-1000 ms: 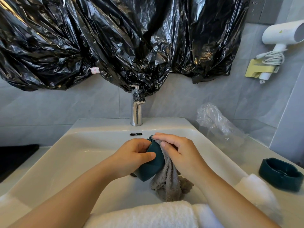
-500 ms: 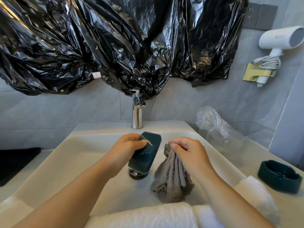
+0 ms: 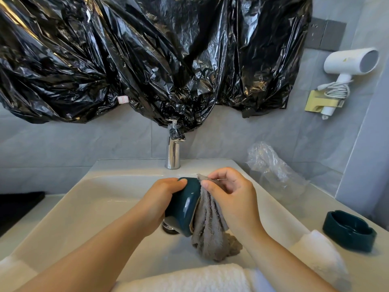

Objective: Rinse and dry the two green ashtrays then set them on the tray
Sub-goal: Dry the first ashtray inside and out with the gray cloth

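- Two green ashtrays are in view: one ashtray in my left hand (image 3: 156, 199) over the white sink (image 3: 88, 207), the second ashtray (image 3: 349, 233) resting upright on the surface at right, well apart from the basin.
- My left fingers (image 3: 181, 181) curl around the held ashtray (image 3: 185, 207), which is tipped on its side above the drain (image 3: 168, 227), thumb hidden behind it.
- My right hand (image 3: 233, 194) pinches a grey cloth (image 3: 210, 230) between thumb and fingers, pressing it against the open face of the held ashtray; the cloth hangs in folds down to the basin floor.
- A white towel (image 3: 189, 278) lies along the near edge of the sink and onto the surface at right, just beside the second ashtray.
- A chrome tap (image 3: 173, 154) stands behind the basin, under black plastic sheeting (image 3: 147, 60) covering the wall.
- A white hair dryer (image 3: 349, 62) hangs at upper right.
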